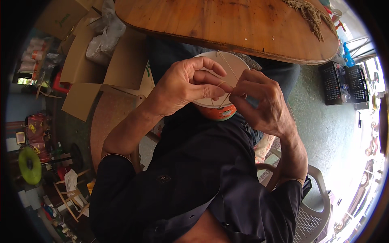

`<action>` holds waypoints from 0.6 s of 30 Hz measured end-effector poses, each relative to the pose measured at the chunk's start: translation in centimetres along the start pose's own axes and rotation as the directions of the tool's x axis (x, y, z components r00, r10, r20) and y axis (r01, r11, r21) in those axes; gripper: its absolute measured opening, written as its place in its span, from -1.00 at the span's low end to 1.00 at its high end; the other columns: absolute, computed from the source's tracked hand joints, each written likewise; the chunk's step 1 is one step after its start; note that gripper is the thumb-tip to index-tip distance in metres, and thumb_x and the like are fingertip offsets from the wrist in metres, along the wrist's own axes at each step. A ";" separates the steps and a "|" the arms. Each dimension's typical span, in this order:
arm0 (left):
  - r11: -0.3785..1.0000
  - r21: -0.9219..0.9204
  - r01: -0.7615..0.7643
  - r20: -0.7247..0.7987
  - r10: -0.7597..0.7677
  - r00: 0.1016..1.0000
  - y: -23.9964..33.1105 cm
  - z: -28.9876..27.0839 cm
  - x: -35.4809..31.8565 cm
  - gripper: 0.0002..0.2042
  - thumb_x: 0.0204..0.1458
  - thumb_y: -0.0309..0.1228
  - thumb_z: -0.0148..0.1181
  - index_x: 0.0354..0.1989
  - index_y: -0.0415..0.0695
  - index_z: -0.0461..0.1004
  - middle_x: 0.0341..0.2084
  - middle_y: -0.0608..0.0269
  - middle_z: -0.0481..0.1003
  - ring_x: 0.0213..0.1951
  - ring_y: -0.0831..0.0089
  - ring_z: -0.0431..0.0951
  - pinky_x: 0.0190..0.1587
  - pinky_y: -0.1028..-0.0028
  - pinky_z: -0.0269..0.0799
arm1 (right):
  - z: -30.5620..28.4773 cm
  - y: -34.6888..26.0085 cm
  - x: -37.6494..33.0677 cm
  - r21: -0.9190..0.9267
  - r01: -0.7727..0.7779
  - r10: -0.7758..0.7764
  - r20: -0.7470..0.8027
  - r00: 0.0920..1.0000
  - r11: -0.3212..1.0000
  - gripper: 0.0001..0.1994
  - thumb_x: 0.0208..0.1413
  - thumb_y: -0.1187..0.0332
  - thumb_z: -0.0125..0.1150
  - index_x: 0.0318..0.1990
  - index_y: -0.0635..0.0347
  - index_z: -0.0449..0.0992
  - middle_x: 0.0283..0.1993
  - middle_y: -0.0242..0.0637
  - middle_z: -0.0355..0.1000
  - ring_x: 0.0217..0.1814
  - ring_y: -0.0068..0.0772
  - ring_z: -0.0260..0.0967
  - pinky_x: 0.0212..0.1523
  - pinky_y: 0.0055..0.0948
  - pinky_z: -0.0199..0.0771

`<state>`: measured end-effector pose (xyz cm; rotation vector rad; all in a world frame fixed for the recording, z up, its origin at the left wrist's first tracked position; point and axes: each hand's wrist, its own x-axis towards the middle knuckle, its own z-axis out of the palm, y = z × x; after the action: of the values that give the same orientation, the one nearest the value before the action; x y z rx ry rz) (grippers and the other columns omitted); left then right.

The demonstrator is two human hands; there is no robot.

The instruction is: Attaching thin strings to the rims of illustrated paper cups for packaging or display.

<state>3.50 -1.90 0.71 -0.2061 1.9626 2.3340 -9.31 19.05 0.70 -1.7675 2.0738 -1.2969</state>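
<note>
A round, drum-like thing (222, 113) rests in my lap. Its flat top is pale, and its side is orange-red with a coloured pattern and a green lower edge. Thin tan cord (228, 65) runs across the top and over the rim. Above the near part of the top, my left hand (186, 86) pinches the cord between thumb and fingers. Right beside those fingertips, my right hand (262, 101) is closed on the same cord, its fingers bent. The fingertips nearly meet and hide part of the cord where it crosses.
A wooden table (227, 26) stands just beyond my knees, with a bundle of tan cords (312, 16) at its far right. Open cardboard boxes (83, 60) are on the left. Black plastic crates (344, 83) sit on the floor at right. A green fan (30, 165) is far left.
</note>
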 end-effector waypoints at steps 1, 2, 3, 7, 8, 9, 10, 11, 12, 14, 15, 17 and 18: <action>0.999 -0.049 0.005 -0.014 -0.005 1.000 -0.2 -0.1 0.0 -0.59 0.20 -0.61 0.34 0.20 -0.28 0.38 -0.05 -0.07 0.68 -0.01 0.47 0.68 0.05 0.49 0.63 | 0.1 0.0 0.0 0.035 -0.016 0.016 -0.003 1.000 0.999 -0.96 -0.04 0.54 0.32 -0.40 0.25 0.60 -0.41 -0.22 0.39 -0.31 -0.14 0.43 -0.19 -0.22 0.43; 0.999 -0.050 0.004 -0.014 -0.005 1.000 -0.1 0.0 0.1 -0.59 0.20 -0.61 0.34 0.20 -0.28 0.38 -0.05 -0.07 0.68 -0.01 0.47 0.68 0.05 0.49 0.63 | 0.0 0.0 0.1 0.034 -0.016 0.016 -0.003 1.000 0.999 -0.96 -0.04 0.54 0.32 -0.40 0.25 0.60 -0.41 -0.22 0.39 -0.31 -0.14 0.43 -0.19 -0.22 0.43; 0.999 -0.033 -0.024 -0.031 0.023 0.999 -0.2 0.4 0.1 -0.56 0.22 -0.62 0.32 0.25 -0.29 0.35 -0.05 -0.09 0.68 0.00 0.45 0.68 0.06 0.49 0.64 | -0.1 0.0 0.2 -0.044 0.029 -0.028 0.011 1.000 0.999 -0.94 -0.04 0.56 0.35 -0.38 0.27 0.60 -0.39 -0.22 0.41 -0.30 -0.14 0.43 -0.18 -0.23 0.43; 0.972 0.166 -0.165 -0.059 0.177 0.982 -0.4 1.8 -0.1 -0.48 0.23 -0.65 0.27 0.36 -0.29 0.29 -0.04 -0.09 0.68 0.01 0.43 0.68 0.09 0.47 0.63 | 0.2 -0.3 0.2 -0.206 0.113 -0.122 -0.033 0.992 0.972 -0.93 -0.03 0.58 0.38 -0.37 0.26 0.60 -0.36 -0.23 0.44 -0.29 -0.12 0.44 -0.16 -0.23 0.42; 0.972 0.165 -0.165 -0.063 0.177 0.982 -0.2 1.8 -0.2 -0.48 0.23 -0.65 0.27 0.36 -0.29 0.29 -0.04 -0.09 0.68 0.01 0.43 0.68 0.09 0.47 0.63 | 0.2 -0.5 0.2 -0.204 0.115 -0.123 -0.030 0.992 0.972 -0.93 -0.03 0.58 0.38 -0.37 0.26 0.60 -0.36 -0.23 0.44 -0.29 -0.12 0.44 -0.16 -0.23 0.42; 0.951 0.262 -0.162 -0.033 0.176 0.984 0.2 1.8 -0.3 -0.48 0.22 -0.66 0.28 0.35 -0.29 0.31 -0.05 -0.06 0.69 0.01 0.44 0.68 0.08 0.48 0.63 | 0.1 -0.7 0.2 -0.216 0.123 -0.131 -0.024 0.991 0.968 -0.93 -0.03 0.55 0.36 -0.37 0.27 0.58 -0.39 -0.22 0.40 -0.30 -0.11 0.43 -0.17 -0.21 0.44; 0.920 0.357 -0.160 -0.004 0.173 0.985 0.4 1.9 -0.4 -0.49 0.21 -0.66 0.29 0.34 -0.28 0.33 -0.05 -0.03 0.69 0.01 0.46 0.68 0.07 0.49 0.62 | 0.1 -0.8 0.2 -0.229 0.132 -0.140 -0.018 0.990 0.964 -0.92 -0.03 0.52 0.35 -0.38 0.28 0.57 -0.42 -0.22 0.37 -0.32 -0.10 0.42 -0.18 -0.19 0.45; 0.920 0.357 -0.160 -0.007 0.174 0.985 0.3 1.8 -0.4 -0.49 0.21 -0.66 0.29 0.34 -0.28 0.33 -0.05 -0.03 0.69 0.01 0.46 0.68 0.07 0.49 0.62 | 0.1 -0.7 0.2 -0.227 0.134 -0.142 -0.016 0.990 0.964 -0.92 -0.03 0.52 0.35 -0.38 0.28 0.57 -0.42 -0.22 0.37 -0.32 -0.10 0.42 -0.18 -0.19 0.45; 0.910 0.385 -0.151 0.009 0.160 0.987 0.1 1.7 -0.4 -0.50 0.20 -0.65 0.32 0.32 -0.28 0.36 -0.08 0.02 0.71 -0.01 0.48 0.68 0.06 0.50 0.62 | 0.2 -0.5 0.1 -0.171 0.109 -0.110 0.001 0.994 0.979 -0.92 -0.01 0.53 0.34 -0.35 0.29 0.56 -0.42 -0.20 0.37 -0.32 -0.08 0.43 -0.17 -0.17 0.46; 0.900 0.412 -0.145 0.028 0.146 0.989 0.1 1.7 -0.4 -0.51 0.18 -0.64 0.34 0.29 -0.27 0.40 -0.11 0.06 0.72 -0.04 0.50 0.69 0.04 0.51 0.62 | 0.2 -0.5 0.1 -0.116 0.078 -0.076 0.018 0.997 0.990 -0.92 0.02 0.54 0.32 -0.33 0.29 0.55 -0.41 -0.19 0.37 -0.32 -0.06 0.43 -0.17 -0.15 0.46; 0.906 0.411 -0.103 -0.003 0.115 0.993 0.2 1.8 -0.3 -0.54 0.17 -0.63 0.36 0.25 -0.29 0.43 -0.14 0.09 0.72 -0.07 0.51 0.70 0.01 0.52 0.63 | 0.2 -0.6 0.1 -0.106 0.075 -0.071 0.038 0.997 0.992 -0.94 0.07 0.55 0.29 -0.30 0.30 0.54 -0.39 -0.16 0.40 -0.31 -0.02 0.45 -0.17 -0.13 0.47; 0.910 0.410 -0.059 -0.035 0.080 0.996 0.2 1.8 -0.2 -0.58 0.17 -0.61 0.38 0.21 -0.31 0.47 -0.18 0.11 0.73 -0.11 0.52 0.71 -0.01 0.53 0.64 | 0.3 -0.5 0.0 -0.093 0.071 -0.066 0.057 0.996 0.993 -0.94 0.11 0.57 0.26 -0.27 0.31 0.54 -0.37 -0.13 0.42 -0.30 0.01 0.46 -0.17 -0.11 0.48; 0.909 0.411 -0.077 -0.049 0.106 0.993 0.0 1.7 -0.2 -0.62 0.17 -0.60 0.38 0.16 -0.32 0.50 -0.20 0.11 0.73 -0.13 0.53 0.71 -0.03 0.54 0.64 | 0.3 -0.2 0.0 -0.029 0.049 -0.048 0.027 0.998 0.998 -0.95 0.16 0.58 0.22 -0.23 0.33 0.54 -0.34 -0.11 0.45 -0.29 0.01 0.49 -0.20 -0.13 0.49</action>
<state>3.61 -0.21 1.06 -0.1686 2.4859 1.9214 -8.98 18.87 0.63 -1.8478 2.0588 -1.2551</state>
